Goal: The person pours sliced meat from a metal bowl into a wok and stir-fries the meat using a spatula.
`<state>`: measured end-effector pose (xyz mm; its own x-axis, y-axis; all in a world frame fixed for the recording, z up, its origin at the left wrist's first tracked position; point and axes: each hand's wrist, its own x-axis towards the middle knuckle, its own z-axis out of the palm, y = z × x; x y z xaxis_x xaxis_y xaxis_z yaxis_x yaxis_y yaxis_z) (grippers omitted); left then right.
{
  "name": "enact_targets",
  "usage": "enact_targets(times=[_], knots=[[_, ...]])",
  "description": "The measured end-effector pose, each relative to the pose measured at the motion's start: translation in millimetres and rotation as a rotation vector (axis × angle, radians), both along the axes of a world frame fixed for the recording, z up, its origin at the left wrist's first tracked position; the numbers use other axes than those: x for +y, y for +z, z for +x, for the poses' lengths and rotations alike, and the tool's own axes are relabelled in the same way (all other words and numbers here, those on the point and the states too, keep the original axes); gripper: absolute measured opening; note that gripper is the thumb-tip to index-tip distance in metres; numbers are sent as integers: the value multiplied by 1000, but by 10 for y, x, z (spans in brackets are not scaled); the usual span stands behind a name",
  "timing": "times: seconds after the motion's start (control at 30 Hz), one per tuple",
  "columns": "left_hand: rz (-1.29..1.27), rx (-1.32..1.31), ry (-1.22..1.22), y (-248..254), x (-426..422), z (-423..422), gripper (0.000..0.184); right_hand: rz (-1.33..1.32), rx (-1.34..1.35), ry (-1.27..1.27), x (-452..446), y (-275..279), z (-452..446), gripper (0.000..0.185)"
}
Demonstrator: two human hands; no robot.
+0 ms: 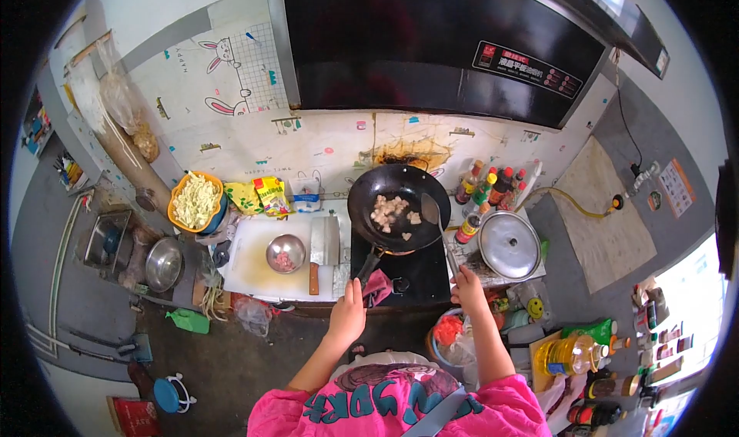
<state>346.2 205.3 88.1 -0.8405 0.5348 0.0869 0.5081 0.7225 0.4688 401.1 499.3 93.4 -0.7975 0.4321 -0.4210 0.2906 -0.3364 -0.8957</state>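
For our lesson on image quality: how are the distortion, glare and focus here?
Head view, overall: strong fisheye bending, black surround; head view, right: the bright area is washed out near white; head view, top: the glossy black hood shows dim reflections; head view, middle: left hand and right hand look fairly sharp.

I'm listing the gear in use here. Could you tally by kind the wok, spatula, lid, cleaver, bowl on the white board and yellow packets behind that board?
Wok: 1
Spatula: 1
Lid: 1
Cleaver: 1
Bowl on the board: 1
Yellow packets: 2
Total: 7
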Motion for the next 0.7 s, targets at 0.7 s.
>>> enact_targets(times=[0.7], knots=[[26, 97, -1, -73, -4, -10, 67, 2, 29, 178, -182, 305, 96, 36]])
